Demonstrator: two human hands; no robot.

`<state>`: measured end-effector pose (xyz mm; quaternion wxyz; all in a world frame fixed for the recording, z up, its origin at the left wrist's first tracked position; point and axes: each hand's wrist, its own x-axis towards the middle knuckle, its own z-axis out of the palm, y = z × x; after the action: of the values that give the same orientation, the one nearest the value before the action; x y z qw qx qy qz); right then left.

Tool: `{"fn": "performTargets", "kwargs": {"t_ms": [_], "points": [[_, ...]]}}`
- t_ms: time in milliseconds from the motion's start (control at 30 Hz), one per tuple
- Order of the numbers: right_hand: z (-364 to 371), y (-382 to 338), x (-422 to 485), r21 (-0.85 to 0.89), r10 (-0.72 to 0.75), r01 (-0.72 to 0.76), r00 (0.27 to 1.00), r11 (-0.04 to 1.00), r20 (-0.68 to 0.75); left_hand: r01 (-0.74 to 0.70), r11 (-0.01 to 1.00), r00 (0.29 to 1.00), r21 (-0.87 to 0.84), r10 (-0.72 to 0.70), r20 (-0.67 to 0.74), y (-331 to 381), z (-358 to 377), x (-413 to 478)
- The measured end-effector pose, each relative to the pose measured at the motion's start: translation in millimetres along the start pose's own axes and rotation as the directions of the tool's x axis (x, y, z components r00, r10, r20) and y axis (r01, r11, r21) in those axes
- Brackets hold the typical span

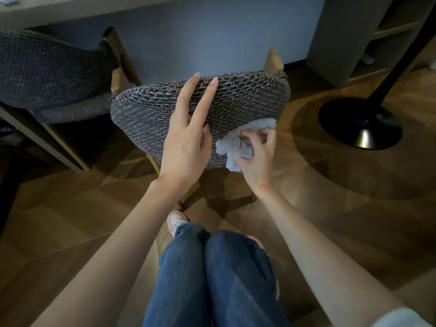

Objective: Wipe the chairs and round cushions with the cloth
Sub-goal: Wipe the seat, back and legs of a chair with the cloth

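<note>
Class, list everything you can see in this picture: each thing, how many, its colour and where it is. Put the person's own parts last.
Round cushion: one, grey-brown woven, centre, tilted up on a chair.
Chair: one, light wood, behind and under that cushion.
Second cushioned chair: one, dark grey woven, upper left.
Cloth: one, pale grey, fluffy, against the cushion's lower right edge.
Lamp base: one, black, round, on the floor at right.
Shelf unit: one, grey-brown, upper right.
Floor: brown wood.
Legs: two, blue jeans, bottom centre.
Shoe: one visible, pale.
Left hand: flat on the cushion.
Right hand: gripping the cloth.
</note>
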<state>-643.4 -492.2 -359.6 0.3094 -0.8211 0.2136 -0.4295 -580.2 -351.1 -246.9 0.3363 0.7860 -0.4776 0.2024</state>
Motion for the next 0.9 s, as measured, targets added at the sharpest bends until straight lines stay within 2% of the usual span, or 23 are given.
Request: {"fn": "performTargets", "kwargs": {"t_ms": [100, 200, 267, 333, 433, 533, 667, 733, 800, 833, 900], "points": [[-4.5, 4.2, -4.9, 0.056, 0.094, -0.095, 0.995, 0.994, 0.025, 0.003, 1.000, 1.000, -0.022, -0.003, 0.003, 8.7, 1.1, 0.4], [-22.3, -14.6, -0.7, 0.167, 0.172, -0.154, 0.980, 0.974, -0.103, 0.028, 0.997, 1.000, -0.067, -0.028, 0.004, 19.2, 6.9, 1.5], [-38.2, -35.0, 15.6, 0.219, 0.130, -0.066, 0.948, 0.973, -0.292, 0.011, 0.998, 1.000, -0.061, -0.011, -0.001, 24.2, 11.6, 3.9], [-46.6, -46.6, 34.2, 0.221, 0.066, 0.023, 0.921, 0.975, -0.385, -0.008, 0.999, 1.000, -0.054, 0.008, 0.004, 29.6, 15.1, 7.6], [-34.5, -42.5, 37.1, 0.225, 0.080, -0.002, 0.938, 0.974, -0.338, -0.028, 0.999, 0.999, -0.047, 0.029, 0.026, 33.5, 18.7, 15.2], [-14.4, -19.2, 18.0, 0.275, 0.201, -0.138, 0.955, 0.951, -0.216, -0.034, 0.999, 0.997, -0.028, 0.036, 0.063, 32.4, 22.1, 22.0], [-1.2, 10.9, 5.4, 0.254, 0.314, -0.285, 0.946, 0.924, -0.083, -0.059, 0.998, 0.995, 0.000, 0.058, 0.076, 32.3, 25.3, 25.8], [-4.7, 20.5, 4.1, 0.248, 0.422, -0.410, 0.907, 0.878, 0.005, -0.057, 0.998, 0.996, 0.001, 0.056, 0.073, 34.7, 25.7, 25.9], [-14.5, 21.1, 8.7, 0.308, 0.508, -0.480, 0.861, 0.822, -0.014, -0.053, 0.999, 0.996, 0.010, 0.052, 0.076, 36.9, 26.8, 25.3], [-21.6, 16.0, 16.3, 0.350, 0.517, -0.463, 0.853, 0.815, -0.076, -0.054, 0.998, 0.996, 0.017, 0.053, 0.073, 37.4, 27.9, 26.3], [-38.7, -2.9, 36.6, 0.401, 0.441, -0.329, 0.867, 0.855, -0.230, -0.053, 0.998, 0.996, 0.028, 0.051, 0.068, 38.3, 30.1, 28.9]]}}
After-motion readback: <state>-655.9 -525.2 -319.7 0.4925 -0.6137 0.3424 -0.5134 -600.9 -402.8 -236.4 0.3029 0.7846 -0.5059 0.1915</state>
